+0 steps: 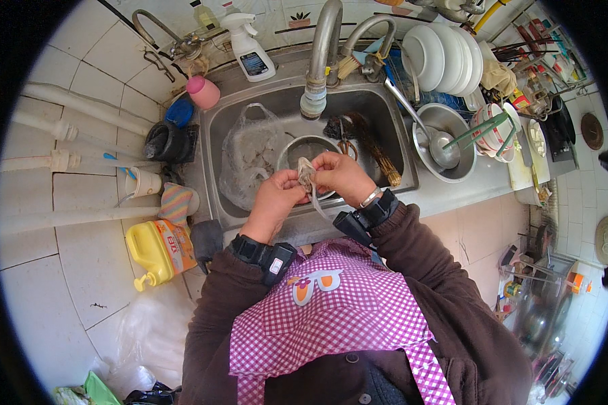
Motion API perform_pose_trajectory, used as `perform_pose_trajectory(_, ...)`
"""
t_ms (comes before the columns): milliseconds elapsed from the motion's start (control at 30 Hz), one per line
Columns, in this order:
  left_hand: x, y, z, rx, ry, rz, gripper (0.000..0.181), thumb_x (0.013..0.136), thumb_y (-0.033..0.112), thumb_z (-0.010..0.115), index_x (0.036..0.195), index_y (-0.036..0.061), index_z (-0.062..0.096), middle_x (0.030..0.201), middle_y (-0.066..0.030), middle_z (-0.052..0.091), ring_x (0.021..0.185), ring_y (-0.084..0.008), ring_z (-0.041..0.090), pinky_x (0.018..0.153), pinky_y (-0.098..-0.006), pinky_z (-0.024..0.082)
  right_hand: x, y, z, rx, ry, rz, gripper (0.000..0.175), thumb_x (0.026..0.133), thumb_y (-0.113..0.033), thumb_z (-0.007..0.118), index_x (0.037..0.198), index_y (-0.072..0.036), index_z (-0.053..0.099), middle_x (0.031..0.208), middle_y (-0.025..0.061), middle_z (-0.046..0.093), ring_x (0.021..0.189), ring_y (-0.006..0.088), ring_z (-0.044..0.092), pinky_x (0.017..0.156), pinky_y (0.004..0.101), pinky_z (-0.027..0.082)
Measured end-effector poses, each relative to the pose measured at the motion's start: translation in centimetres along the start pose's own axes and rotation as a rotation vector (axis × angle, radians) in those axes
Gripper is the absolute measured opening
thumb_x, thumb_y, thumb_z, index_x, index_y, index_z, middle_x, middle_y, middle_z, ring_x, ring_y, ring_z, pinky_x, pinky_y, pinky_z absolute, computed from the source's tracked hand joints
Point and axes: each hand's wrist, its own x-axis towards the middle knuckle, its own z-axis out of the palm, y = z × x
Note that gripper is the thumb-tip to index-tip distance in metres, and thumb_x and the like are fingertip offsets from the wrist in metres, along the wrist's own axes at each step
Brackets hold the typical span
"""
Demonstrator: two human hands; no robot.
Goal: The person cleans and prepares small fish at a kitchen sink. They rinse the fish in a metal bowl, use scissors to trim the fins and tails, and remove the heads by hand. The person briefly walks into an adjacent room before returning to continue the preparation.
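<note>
My left hand [278, 197] and my right hand [344, 176] meet over the sink [410, 174], pinching a soft, pale greyish piece [306, 174] between their fingertips. Its exact kind is unclear. A thin whitish strip dangles from it toward the sink's front rim. Beneath the hands is a round metal bowl [304, 143], partly hidden by them. To its left in the basin lies a clear plastic bag [243, 152] with small dark bits in or under it. Scissors [348, 147] rest right of the bowl, next to a bristle brush with a bundled stalk handle [380, 159] and a dark scourer [333, 129].
A faucet [315, 76] hangs over the basin. Right of it stand upright white plates [425, 58] and a metal bowl with a ladle [443, 147]. A spray bottle [251, 48] and a pink cup [203, 92] are behind; a yellow jug [154, 250] is at left.
</note>
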Motion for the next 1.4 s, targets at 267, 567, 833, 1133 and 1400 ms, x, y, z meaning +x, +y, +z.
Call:
perform_pose_trajectory(267,-0.3,0.1,0.0,-0.08,0.022,-0.052,0.023,0.083,0.0,0.054,0.105,-0.003,0.056,0.092,-0.0067,0.063,0.078,-0.0115,0.061,0.069,-0.0226,0.05,-0.1,0.3,-0.3,-0.001,-0.005,0.042,0.016,0.074,-0.006,0.065,0.087,0.0,0.06,0.073,0.0025,0.059,0.06,0.0094,0.054,0.054,0.0223,0.046)
perform_pose_trajectory(567,1.2,-0.5,-0.4,0.275,0.169,0.233,0.022,0.085,0.008,0.059,0.104,-0.0021,0.057,0.086,-0.0038,0.063,0.074,-0.0093,0.059,0.066,-0.0233,0.048,-0.7,0.7,0.5,-0.455,0.099,-0.326,0.018,0.072,-0.011,0.065,0.085,0.002,0.06,0.07,0.0095,0.06,0.06,0.0182,0.058,0.056,0.0304,0.047)
perform_pose_trajectory(833,1.1,-0.7,0.1,0.559,0.223,0.397,0.026,0.08,0.003,0.061,0.105,-0.0027,0.058,0.086,-0.0042,0.064,0.074,-0.0091,0.059,0.066,-0.0221,0.047,-1.4,-0.2,1.1,-0.858,0.19,-0.563,0.018,0.072,-0.017,0.064,0.078,-0.002,0.058,0.072,0.0166,0.058,0.068,0.0358,0.057,0.062,0.0425,0.046)
perform_pose_trajectory(1133,0.1,0.3,0.9,0.689,0.265,0.366,0.025,0.078,0.002,0.059,0.103,-0.0015,0.061,0.083,-0.0059,0.066,0.073,-0.0086,0.06,0.064,-0.0224,0.047,-1.3,0.4,1.2,-0.782,0.183,-0.545,0.017,0.069,-0.014,0.065,0.077,-0.001,0.058,0.068,0.0167,0.057,0.063,0.0324,0.057,0.057,0.0389,0.046)
perform_pose_trajectory(1400,0.4,0.6,-0.4,0.159,0.007,0.079,0.026,0.082,0.002,0.058,0.108,-0.0011,0.058,0.093,-0.0043,0.064,0.08,-0.0116,0.061,0.069,-0.0237,0.051,0.0,0.6,-0.9,-0.199,-0.101,-0.06,0.015,0.074,-0.015,0.063,0.08,-0.001,0.06,0.062,-0.0004,0.054,0.051,0.0084,0.048,0.047,0.0243,0.038)
